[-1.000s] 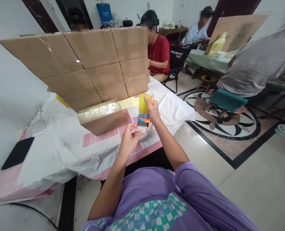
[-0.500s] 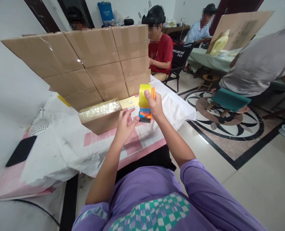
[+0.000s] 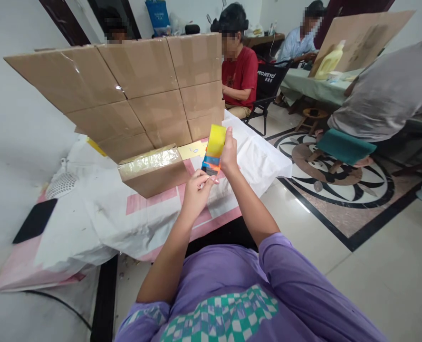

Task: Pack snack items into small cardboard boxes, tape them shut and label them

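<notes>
My right hand [image 3: 228, 149] is closed around a tape dispenser [image 3: 213, 160] with a yellow roll of tape [image 3: 217, 139] on it. Its lower end is blue, orange and black and tilts toward me. At that lower end my left hand [image 3: 198, 186] has its fingertips pinched together, touching or very close to the dispenser's edge. Whether the tape's end lies between those fingers is too small to tell. Left of my hands, a cardboard box [image 3: 153, 172] with shiny tape along its top stands on the covered table [image 3: 100, 204].
A wall of taped cardboard boxes [image 3: 154, 90] rises at the table's back. Yellow paper [image 3: 190, 150] lies before it. A white perforated scoop [image 3: 62, 183] and a black flat object [image 3: 35, 221] are at left. A person in red [image 3: 240, 76] sits beyond; others work at right.
My left hand has moved right and up to the dispenser's lower end, its spread fingers now pinched. The dispenser has tilted, and my right thumb has shifted off the roll's face.
</notes>
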`<state>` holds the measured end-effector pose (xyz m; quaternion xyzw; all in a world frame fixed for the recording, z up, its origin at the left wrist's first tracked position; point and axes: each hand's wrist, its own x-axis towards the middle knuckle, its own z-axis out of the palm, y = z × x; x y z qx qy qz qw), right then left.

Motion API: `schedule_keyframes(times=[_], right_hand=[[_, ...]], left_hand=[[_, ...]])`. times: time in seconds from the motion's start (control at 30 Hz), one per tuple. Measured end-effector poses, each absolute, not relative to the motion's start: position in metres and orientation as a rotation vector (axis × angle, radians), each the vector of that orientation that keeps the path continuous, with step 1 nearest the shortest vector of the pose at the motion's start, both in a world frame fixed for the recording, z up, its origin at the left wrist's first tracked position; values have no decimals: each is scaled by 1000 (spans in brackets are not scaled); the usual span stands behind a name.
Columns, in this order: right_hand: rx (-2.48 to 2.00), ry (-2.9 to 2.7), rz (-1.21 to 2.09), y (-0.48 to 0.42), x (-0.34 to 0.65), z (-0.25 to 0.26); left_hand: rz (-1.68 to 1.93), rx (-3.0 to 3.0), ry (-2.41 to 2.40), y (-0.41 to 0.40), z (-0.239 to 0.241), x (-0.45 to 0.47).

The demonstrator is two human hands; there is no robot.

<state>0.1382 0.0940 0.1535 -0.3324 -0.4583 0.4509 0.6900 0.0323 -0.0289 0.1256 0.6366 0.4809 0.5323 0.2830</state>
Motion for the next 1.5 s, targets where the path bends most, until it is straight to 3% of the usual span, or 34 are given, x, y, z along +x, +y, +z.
schedule_keyframes(times=[0.37,0.53,0.63,0.73,0.97,1.13,1.23,1.33,1.5], right_hand=[[-658,-947,1227,70,148,153],[-778,-979,1404,5,208,161],[-746,-1068,1314,-10,245,158],[-811,-1061,1090,31,241,147],[-1254,-1161,1031,153,164,96],[-1460,-1215,896,170,177,85],[-1587,-1263,634,163,189,98],[-1349,-1654,453,132,169,127],[-589,-2416,575,56,85,176]], left_hand=[[1254,1845,1388,-37,80,19],[1387,1848,1652,-49,71,-55],[1542,1723,1793,-57,73,-105],[1593,1610,1800,-57,76,-118],[1770,1266,1367,-36,94,-89],[1737,1206,1429,-36,106,-100],[1691,1244,1519,-41,106,-106],[1639,1321,1586,-45,101,-102],[1609,1446,1617,-56,95,-94]])
